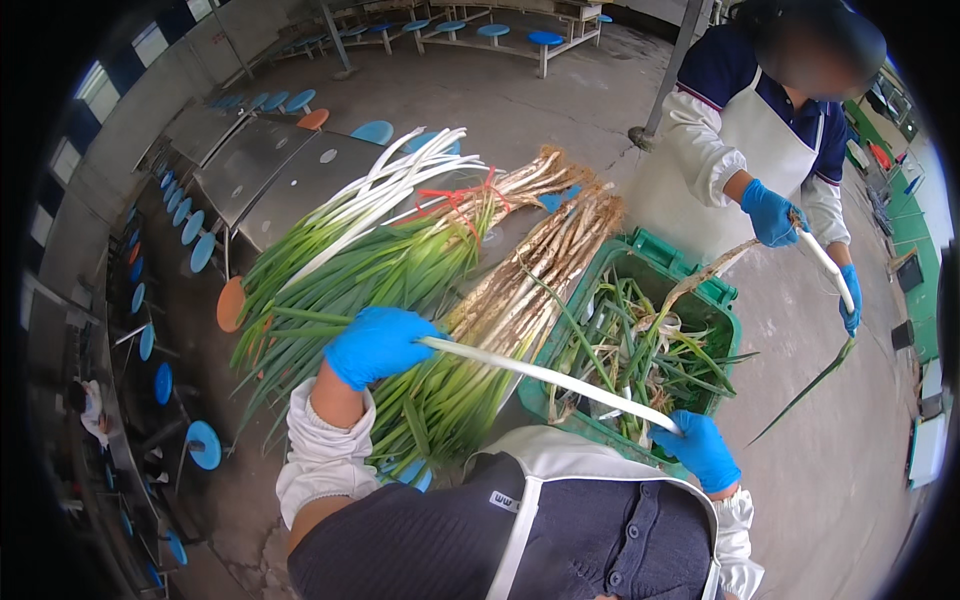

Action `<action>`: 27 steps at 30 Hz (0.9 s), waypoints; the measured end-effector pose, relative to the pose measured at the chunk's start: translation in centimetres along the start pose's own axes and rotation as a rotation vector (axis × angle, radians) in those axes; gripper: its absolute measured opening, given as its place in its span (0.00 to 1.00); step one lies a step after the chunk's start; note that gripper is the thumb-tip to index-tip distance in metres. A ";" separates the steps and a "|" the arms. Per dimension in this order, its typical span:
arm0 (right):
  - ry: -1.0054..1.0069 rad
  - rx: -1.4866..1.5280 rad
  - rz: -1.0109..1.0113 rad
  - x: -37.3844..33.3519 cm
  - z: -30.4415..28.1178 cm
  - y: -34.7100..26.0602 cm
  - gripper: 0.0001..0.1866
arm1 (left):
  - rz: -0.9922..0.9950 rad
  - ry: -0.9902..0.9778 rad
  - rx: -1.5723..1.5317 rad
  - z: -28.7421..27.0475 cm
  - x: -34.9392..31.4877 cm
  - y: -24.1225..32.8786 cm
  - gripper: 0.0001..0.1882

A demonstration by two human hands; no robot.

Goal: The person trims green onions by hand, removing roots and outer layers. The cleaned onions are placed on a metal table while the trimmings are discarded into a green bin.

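Observation:
My blue-gloved left hand (380,345) is closed round the leafy end of a long green onion (550,375). Its peeled white stalk stretches across to my right hand (700,450), also gloved in blue and closed on the other end. Under my left hand lie unpeeled green onions (545,260) with muddy roots, their green leaves toward me. Beyond them is a bundle tied with red string (455,200), and peeled white green onions (390,185) rest on its left. Just beyond the stalk, a green crate (728,345) holds leaf and skin scraps (640,340).
Across the crate, a co-worker in a white apron (690,200) holds another green onion (825,262) in two blue-gloved hands. Metal tables (270,165) with round blue stools (203,445) line the left side. A metal post (670,70) stands near the co-worker.

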State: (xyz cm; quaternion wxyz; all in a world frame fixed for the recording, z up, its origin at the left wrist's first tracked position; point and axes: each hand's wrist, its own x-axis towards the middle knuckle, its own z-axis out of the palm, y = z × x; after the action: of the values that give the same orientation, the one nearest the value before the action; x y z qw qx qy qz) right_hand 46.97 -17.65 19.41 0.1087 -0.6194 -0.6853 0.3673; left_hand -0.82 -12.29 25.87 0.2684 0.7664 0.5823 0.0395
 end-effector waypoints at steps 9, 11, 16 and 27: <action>0.583 0.409 -0.709 21.8 -8.7 -19.8 0.18 | -0.516 0.834 0.443 -8.5 1.4 -16.2 0.22; 0.377 0.590 -0.708 19.1 -9.0 -21.9 0.18 | -0.792 0.937 0.597 -6.0 1.4 -16.7 0.25; 0.072 0.448 -0.362 11.5 -2.2 -11.0 0.16 | -0.175 0.960 0.337 8.0 7.4 -11.8 0.20; 0.229 0.563 0.779 -9.2 15.9 16.1 0.10 | 0.606 -0.048 -0.440 22.4 12.2 10.7 0.13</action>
State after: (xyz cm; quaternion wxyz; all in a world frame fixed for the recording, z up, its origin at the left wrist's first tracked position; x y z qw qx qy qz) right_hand 51.72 -32.69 0.73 0.2011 -0.8125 -0.2606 0.4812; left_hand 20.77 -11.26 8.58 0.4163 0.8286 0.3003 0.2235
